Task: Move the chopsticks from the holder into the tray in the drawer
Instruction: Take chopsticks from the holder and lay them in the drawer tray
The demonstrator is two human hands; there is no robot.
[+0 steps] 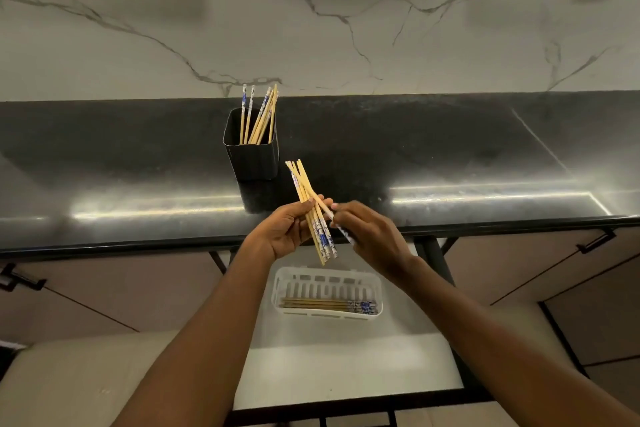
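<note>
I see a white grey-veined marble wall (346, 28) behind a glossy black stone counter (450, 149). Below it is an open white-floored drawer (346, 364), partly covered by my forearms. In the drawer, a white slotted plastic tray (378, 288) holds a few flat chopsticks (325, 304). On the counter, a black square holder (254, 163) keeps more upright chopsticks (259, 114). Above the drawer, my left hand (287, 229) grips a bundle of pale wooden chopsticks (313, 215). My right hand (367, 232) pinches one of its sticks and hides that stick's end.

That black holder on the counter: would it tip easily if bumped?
Probably somewhat: the holder is taller than wide, and its chopsticks stick out above the rim. It looks thin-walled, so likely light. The glossy countertop may let it slide first.
</note>
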